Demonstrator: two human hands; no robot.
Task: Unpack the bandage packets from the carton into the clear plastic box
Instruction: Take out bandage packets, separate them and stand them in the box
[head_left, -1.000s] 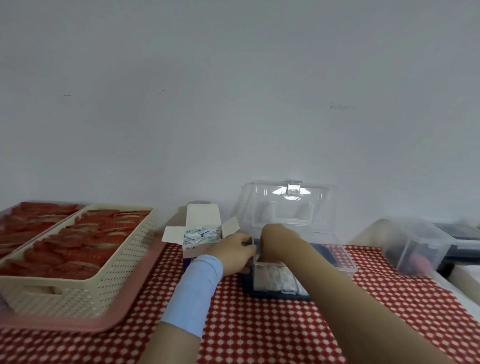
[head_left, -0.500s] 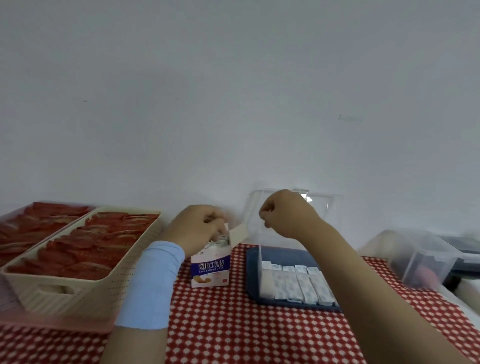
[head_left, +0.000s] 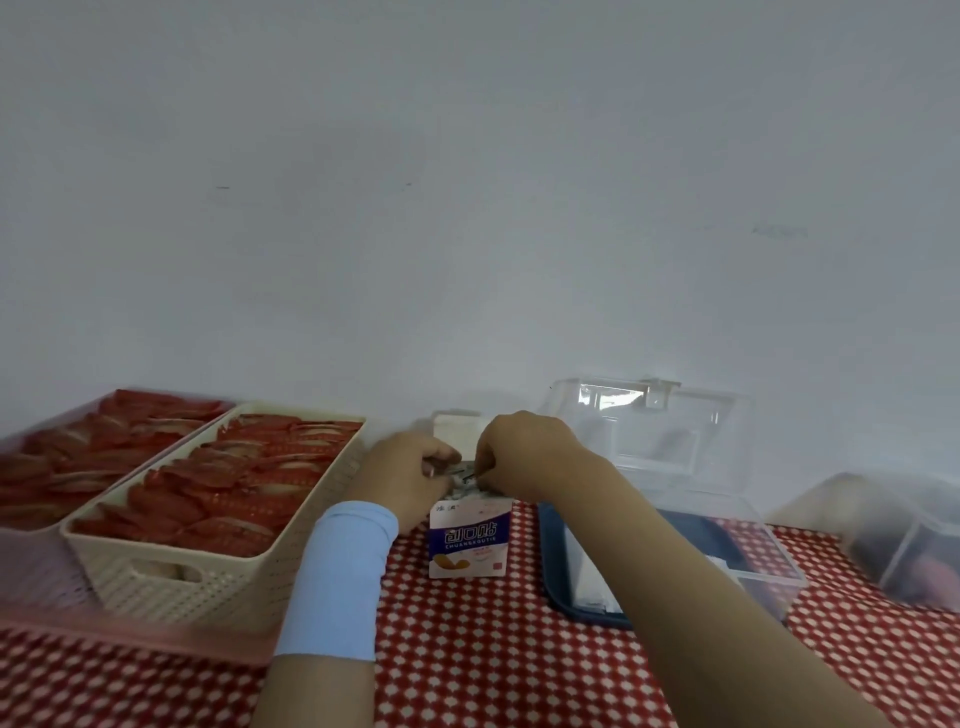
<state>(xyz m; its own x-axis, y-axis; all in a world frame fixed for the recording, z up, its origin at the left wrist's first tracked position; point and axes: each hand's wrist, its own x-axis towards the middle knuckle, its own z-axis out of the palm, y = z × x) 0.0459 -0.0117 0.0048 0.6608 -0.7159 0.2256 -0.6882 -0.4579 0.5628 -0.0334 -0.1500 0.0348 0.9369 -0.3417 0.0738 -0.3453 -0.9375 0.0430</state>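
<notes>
A small white and purple carton stands upright on the red checked cloth, top flaps open. Both hands sit at its open mouth. My left hand, with a light blue wristband, grips the top left edge. My right hand pinches white bandage packets at the opening. The clear plastic box lies just right of the carton with its lid tipped back against the wall. White packets lie inside it, partly hidden by my right forearm.
A cream woven basket of red packets stands on a pink tray at the left, with another pink bin behind. A second clear container sits at the far right. The white wall rises close behind everything.
My right hand came down from above the plastic box to the carton's mouth and closed on the packets. My left hand stayed at the carton top.
</notes>
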